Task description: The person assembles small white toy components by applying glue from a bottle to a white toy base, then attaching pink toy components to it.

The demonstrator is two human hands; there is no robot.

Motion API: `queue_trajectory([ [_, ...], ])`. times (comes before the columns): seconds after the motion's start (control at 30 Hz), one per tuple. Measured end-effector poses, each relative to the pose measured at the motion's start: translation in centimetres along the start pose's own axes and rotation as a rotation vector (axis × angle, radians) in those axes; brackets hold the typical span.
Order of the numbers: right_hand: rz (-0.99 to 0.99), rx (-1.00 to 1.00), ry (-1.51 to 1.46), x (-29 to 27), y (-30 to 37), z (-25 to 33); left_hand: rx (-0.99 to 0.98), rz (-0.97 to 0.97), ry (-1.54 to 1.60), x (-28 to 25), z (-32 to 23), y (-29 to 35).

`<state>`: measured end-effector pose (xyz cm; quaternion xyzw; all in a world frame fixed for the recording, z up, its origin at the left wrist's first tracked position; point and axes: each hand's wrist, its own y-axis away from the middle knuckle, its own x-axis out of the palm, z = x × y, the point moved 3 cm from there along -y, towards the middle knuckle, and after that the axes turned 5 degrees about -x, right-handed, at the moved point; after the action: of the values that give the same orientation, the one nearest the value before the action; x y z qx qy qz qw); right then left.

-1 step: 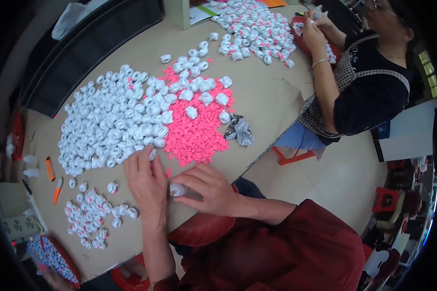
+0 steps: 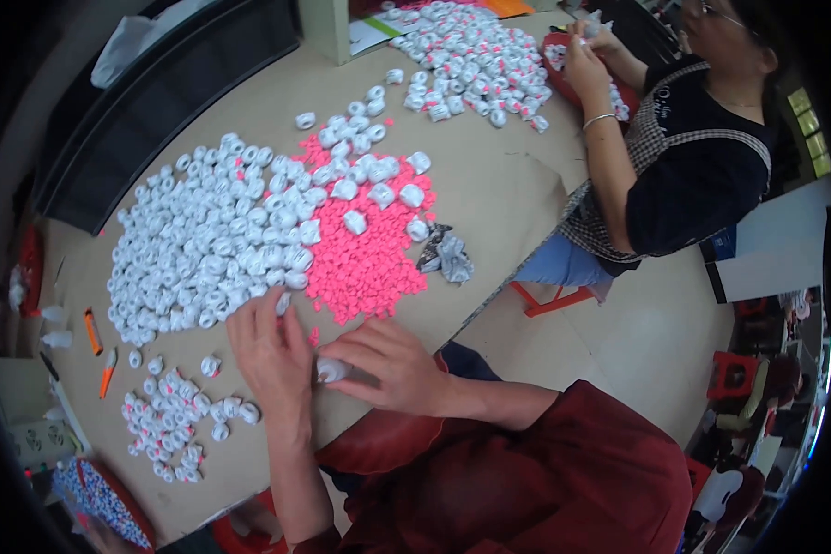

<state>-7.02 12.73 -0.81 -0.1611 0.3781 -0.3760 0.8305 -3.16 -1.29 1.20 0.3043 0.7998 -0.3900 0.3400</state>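
My left hand [image 2: 272, 360] is at the near edge of a large pile of small white ring-shaped pieces [image 2: 194, 249]. Its thumb and fingertips pinch one such white piece [image 2: 283, 302]. Just to the right, my right hand [image 2: 392, 369] grips a small whitish squeeze bottle [image 2: 332, 370], tilted with its narrow end toward my left wrist. Small bright pink pieces [image 2: 365, 277] lie heaped beyond my hands, some with white pieces on top. Left of my left forearm, a smaller group of white pieces with pink bits [image 2: 166, 415] is spread on the table.
An orange cutter [image 2: 108, 372] and an orange packet [image 2: 92, 332] lie at the left. Crumpled grey material [image 2: 452, 258] sits right of the pink heap. Across the corner, a co-worker [image 2: 683, 175] handles pieces beside another white-and-pink pile [image 2: 475, 60]. A dark panel [image 2: 166, 111] bounds the far left.
The whole view has shifted slightly, so the table and piles appear a little further left. Both hands keep the same grip, with little visible movement.
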Motion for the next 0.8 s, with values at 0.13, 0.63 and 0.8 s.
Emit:
queue_trajectory([
  [0.13, -0.022, -0.061, -0.035, -0.4, 0.4, -0.2, -0.168, -0.004, 0.295, -2.0, -0.3, 0.9],
  [0.63, -0.06, -0.016, -0.205, -0.9, 1.1, -0.3, -0.544, 0.063, 0.701, -3.3, 0.5, 10.0],
  [0.8, -0.12, -0.032, -0.25, -1.0, 1.4, -0.5, -0.205, 0.011, 0.307, -3.6, -0.9, 8.0],
])
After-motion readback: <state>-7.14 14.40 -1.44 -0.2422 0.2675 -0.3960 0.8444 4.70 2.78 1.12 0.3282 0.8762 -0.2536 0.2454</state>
